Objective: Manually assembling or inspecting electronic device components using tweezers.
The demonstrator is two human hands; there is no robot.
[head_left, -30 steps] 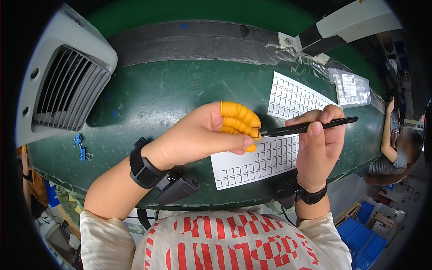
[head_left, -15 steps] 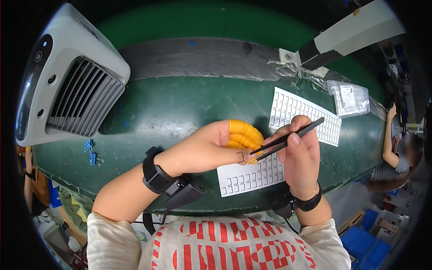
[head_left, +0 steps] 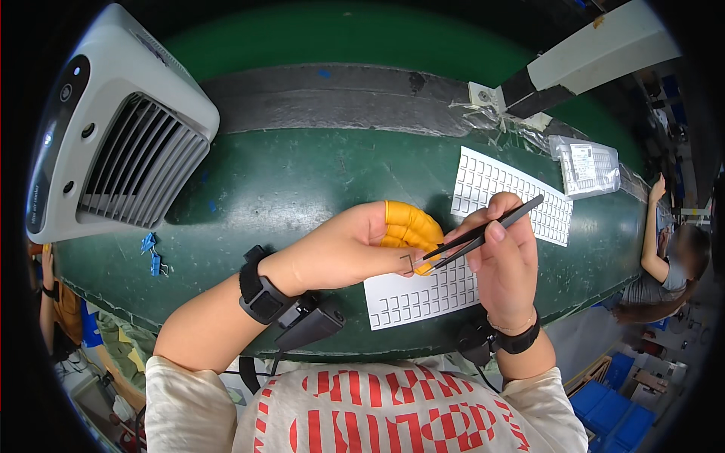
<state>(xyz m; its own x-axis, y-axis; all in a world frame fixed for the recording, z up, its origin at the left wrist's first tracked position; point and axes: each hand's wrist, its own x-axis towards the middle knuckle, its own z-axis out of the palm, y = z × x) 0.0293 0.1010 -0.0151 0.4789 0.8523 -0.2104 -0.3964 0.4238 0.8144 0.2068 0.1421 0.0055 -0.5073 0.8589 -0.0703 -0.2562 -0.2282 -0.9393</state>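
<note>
My left hand is closed over the near white sheet, its thumb against fingers in yellow finger covers. What the thumb and fingers pinch is hidden. A thin dark bracket-shaped strip shows at the thumb tip. Black tweezers are gripped in my right hand, their points at that thumb tip beside the strip. Whether the points touch the strip is too small to tell. Rows of similar dark bracket shapes cover the near sheet, which lies partly beneath both hands.
Another patterned sheet lies beyond my right hand, near a clear plastic packet. A white air cooler stands at left, with blue binder clips below it. A pale post rises at the far right.
The tweezer points have shifted very slightly at my left thumb tip, and the bracket-shaped strip sits a touch further right. Both hands otherwise keep their places.
</note>
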